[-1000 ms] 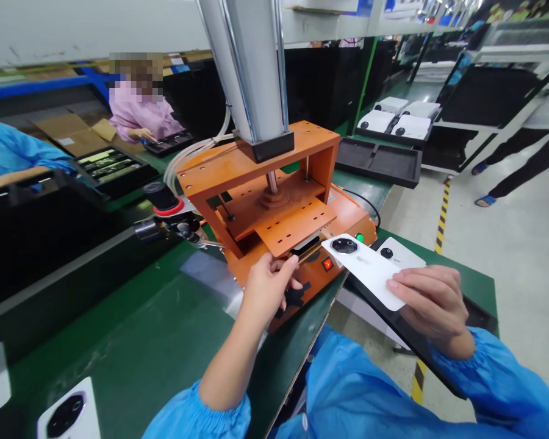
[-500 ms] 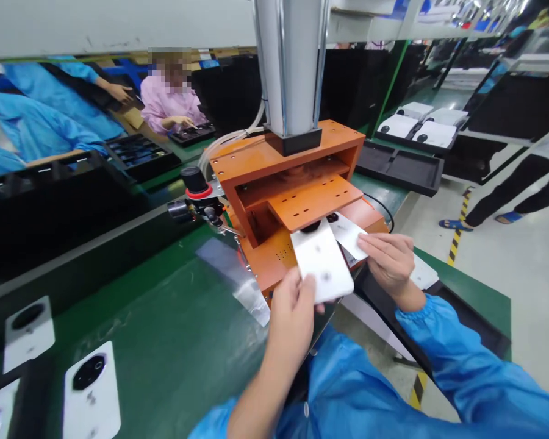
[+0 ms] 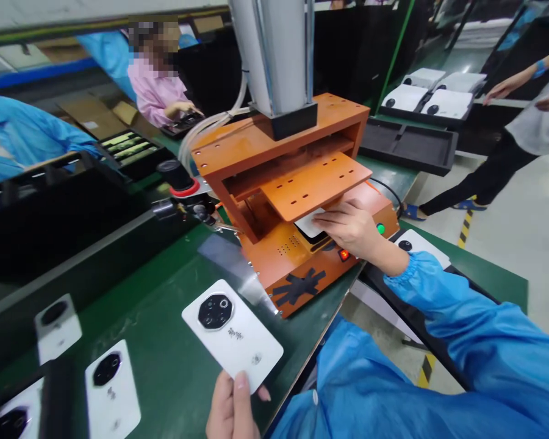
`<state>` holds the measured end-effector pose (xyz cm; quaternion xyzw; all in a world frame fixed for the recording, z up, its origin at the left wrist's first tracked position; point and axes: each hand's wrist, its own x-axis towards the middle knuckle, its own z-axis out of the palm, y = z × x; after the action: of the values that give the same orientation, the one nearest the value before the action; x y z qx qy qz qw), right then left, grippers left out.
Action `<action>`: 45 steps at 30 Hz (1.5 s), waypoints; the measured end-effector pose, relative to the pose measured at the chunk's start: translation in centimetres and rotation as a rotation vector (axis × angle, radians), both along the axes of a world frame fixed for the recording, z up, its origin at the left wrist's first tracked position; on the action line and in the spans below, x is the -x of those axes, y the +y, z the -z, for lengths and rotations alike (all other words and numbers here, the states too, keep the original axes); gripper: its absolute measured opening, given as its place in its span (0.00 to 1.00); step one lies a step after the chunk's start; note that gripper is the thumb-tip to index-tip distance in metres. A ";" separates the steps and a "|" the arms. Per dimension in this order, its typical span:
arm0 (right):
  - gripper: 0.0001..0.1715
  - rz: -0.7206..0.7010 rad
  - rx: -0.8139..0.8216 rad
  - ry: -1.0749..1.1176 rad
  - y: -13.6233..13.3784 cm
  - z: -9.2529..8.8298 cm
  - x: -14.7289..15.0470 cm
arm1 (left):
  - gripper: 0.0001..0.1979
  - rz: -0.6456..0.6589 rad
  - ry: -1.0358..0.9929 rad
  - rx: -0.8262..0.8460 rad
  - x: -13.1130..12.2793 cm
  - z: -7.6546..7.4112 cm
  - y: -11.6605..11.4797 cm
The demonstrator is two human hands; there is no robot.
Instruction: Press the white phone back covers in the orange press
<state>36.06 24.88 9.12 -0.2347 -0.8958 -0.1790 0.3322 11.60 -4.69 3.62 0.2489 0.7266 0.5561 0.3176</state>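
My left hand (image 3: 236, 402) grips the lower end of a white phone (image 3: 244, 344), its round black camera module facing up, over the green bench. My right hand (image 3: 350, 225) pinches a second white phone panel (image 3: 312, 224) at the bed of an orange press (image 3: 297, 256); the panel lies partly beneath the raised orange plate (image 3: 318, 186), and its far end is hidden. Red and green lit buttons show on the press front near my right wrist. Two more white phones, a nearer one (image 3: 112, 393) and a farther one (image 3: 58, 329), lie at the bench's left.
A black tray (image 3: 50, 396) with a phone stands at lower left. Right of the press lie another phone (image 3: 423, 247), a black tray (image 3: 407, 146) and stacked trays of white phones (image 3: 448, 103). A regulator (image 3: 176, 180) juts out left. Co-workers sit behind; one person stands right.
My left hand has drawn its phone out from the press, down and to the left. My right hand has moved the other panel left, in under the plate.
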 end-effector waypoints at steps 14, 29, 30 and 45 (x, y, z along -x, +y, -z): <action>0.18 -0.076 0.282 -0.055 1.7 -0.7 -1.0 | 0.19 0.172 0.020 -0.025 0.7 0.7 1.2; 0.23 0.111 0.198 0.317 -5.7 2.9 -2.8 | 0.11 0.402 0.554 -0.110 1.2 0.8 0.1; 0.19 0.144 0.182 0.425 -6.5 3.9 -3.6 | 0.10 0.528 0.690 -0.182 1.0 0.6 0.3; 0.27 0.641 0.234 0.389 -8.3 9.6 -11.2 | 0.08 0.754 1.344 -0.418 -2.1 0.0 7.7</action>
<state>47.31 16.62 -0.51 -0.5684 -0.7117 -0.1225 0.3941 13.74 3.01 3.58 0.8143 0.5100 0.2667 -0.0749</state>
